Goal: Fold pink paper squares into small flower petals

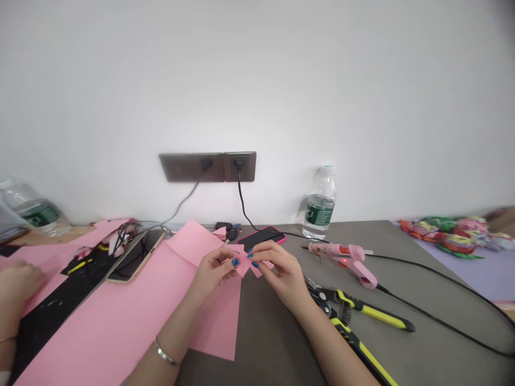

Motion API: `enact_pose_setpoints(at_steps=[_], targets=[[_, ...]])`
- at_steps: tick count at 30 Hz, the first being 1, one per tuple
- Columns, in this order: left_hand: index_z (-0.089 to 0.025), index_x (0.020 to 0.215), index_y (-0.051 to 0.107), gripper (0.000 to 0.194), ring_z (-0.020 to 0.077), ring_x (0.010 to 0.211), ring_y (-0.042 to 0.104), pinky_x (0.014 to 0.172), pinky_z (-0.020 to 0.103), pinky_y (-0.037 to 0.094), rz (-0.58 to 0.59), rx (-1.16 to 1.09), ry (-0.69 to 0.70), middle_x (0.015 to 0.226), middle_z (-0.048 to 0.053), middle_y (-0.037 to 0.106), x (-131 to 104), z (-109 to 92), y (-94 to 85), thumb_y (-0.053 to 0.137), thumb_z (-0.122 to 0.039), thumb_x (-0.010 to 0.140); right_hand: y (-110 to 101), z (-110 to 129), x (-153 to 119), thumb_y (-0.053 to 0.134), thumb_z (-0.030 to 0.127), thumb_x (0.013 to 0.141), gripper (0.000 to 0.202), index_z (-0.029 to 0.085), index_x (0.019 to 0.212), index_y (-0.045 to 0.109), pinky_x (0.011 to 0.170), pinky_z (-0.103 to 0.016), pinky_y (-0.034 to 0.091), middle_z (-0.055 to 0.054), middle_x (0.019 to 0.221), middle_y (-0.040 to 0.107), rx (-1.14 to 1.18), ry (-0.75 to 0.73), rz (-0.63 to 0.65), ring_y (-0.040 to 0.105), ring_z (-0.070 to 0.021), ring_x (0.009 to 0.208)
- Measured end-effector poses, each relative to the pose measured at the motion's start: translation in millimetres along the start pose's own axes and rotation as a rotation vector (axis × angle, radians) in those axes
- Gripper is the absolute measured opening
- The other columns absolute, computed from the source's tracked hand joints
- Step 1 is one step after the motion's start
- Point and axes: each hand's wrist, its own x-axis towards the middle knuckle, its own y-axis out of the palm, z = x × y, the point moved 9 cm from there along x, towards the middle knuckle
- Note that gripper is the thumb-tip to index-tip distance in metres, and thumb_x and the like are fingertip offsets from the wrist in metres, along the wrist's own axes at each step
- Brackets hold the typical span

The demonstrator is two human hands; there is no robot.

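Note:
Between my two hands is a small folded piece of pink paper [242, 266], with pointed flaps sticking out below and to the sides. My left hand [215, 268] pinches its left side between thumb and fingers. From the right, my right hand [279, 266] grips the same piece near its middle with closed fingertips. Fingers cover part of the folds. Large pink paper sheets [132, 316] lie under and left of my left forearm. Behind my hands lies a phone with a pink edge [263, 236].
A pink glue gun [350, 260] with a black cord and yellow-black pliers [362, 311] lie right. A water bottle [319, 206] stands by the wall. A phone [137, 257] lies left, near another person's hand [20, 284]. Colourful paper flowers [454, 233] sit far right.

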Motion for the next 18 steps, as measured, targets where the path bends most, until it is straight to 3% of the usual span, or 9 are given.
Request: enact_pose_setpoints(at_steps=[3, 8, 18], targets=[[-0.016, 0.071, 0.074, 0.024, 0.0069, 0.065, 0.058, 0.057, 0.012, 0.047, -0.02, -0.093, -0.059, 0.069, -0.001, 0.065, -1, 4, 0.5, 0.088, -0.032, 0.06, 2, 7, 0, 0.056, 0.004, 0.087, 0.025, 0.023, 0.094, 0.071, 0.075, -0.027, 0.053, -0.006, 0.096, 0.069, -0.073, -0.067, 0.036, 0.066, -0.0172, 0.09], [-0.015, 0.071, 0.075, 0.026, 0.0077, 0.066, 0.06, 0.06, 0.014, 0.049, -0.006, -0.08, -0.095, 0.07, 0.001, 0.068, -2, 7, 4.1, 0.09, -0.032, 0.057, 2, 11, 0, 0.059, 0.005, 0.087, 0.019, 0.021, 0.087, 0.068, 0.068, -0.025, 0.052, -0.005, 0.084, 0.068, -0.131, -0.088, 0.009, 0.065, -0.0162, 0.079], [-0.018, 0.069, 0.073, 0.022, 0.0119, 0.068, 0.063, 0.063, 0.022, 0.053, 0.034, 0.082, 0.062, 0.074, 0.002, 0.068, -1, -6, 2.4, 0.087, -0.034, 0.062, 0, -17, 0, 0.067, 0.02, 0.082, 0.005, 0.023, 0.079, 0.07, 0.065, -0.03, 0.052, -0.005, 0.078, 0.065, 0.133, 0.207, -0.084, 0.062, -0.0188, 0.074]])
